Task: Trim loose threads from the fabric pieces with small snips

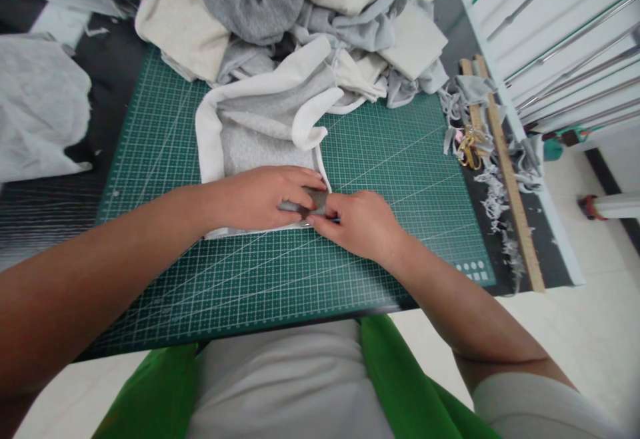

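A grey and white fabric piece (260,129) lies on the green cutting mat (390,159). My left hand (260,197) rests flat on its near edge and pinches a small grey fabric strip (314,200) at the piece's right corner. My right hand (357,224) meets it from the right, fingertips closed on the same strip. Both hands touch each other over the mat's middle.
A heap of grey and cream fabric (310,12) fills the back of the table. Wooden rulers (505,165), gold scissors (469,147) and fabric scraps (495,199) lie along the right edge. A white cloth (40,112) sits at the left. Metal rods (565,45) run at upper right.
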Available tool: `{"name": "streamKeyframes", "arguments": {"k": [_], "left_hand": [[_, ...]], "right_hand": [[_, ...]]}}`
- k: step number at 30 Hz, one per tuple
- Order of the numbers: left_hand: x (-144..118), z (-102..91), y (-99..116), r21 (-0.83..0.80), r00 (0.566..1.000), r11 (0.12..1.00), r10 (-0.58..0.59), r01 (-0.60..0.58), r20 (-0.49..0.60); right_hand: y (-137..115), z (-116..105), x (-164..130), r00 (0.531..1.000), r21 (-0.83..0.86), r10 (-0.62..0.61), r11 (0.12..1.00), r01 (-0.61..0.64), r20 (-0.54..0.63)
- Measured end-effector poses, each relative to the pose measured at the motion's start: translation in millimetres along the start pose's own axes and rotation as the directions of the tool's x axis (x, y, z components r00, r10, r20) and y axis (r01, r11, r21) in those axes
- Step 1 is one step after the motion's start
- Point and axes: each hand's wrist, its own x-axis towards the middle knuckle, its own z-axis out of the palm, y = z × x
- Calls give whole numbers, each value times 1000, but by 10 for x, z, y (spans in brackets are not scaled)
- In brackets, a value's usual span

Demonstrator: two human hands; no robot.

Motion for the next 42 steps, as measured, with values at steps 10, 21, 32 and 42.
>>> {"name": "streamKeyframes", "arguments": {"k": [10,21,32,42], "left_hand": [[-182,51,18,162,998,985,-48,53,-36],[-151,66,-6,144,997,989,-13,24,-79],[-180,56,-20,103,995,994,-10,20,-101],[-169,63,-53,71,993,997,-3,11,-118]], "right_hand": [[1,-6,1,1000,62,5,998,-5,9],[-71,-63,25,999,-19,16,1000,-15,50],[-83,-32,20,999,-50,23,999,-20,44],[-83,-65,31,999,46,22,999,-24,48]]}}
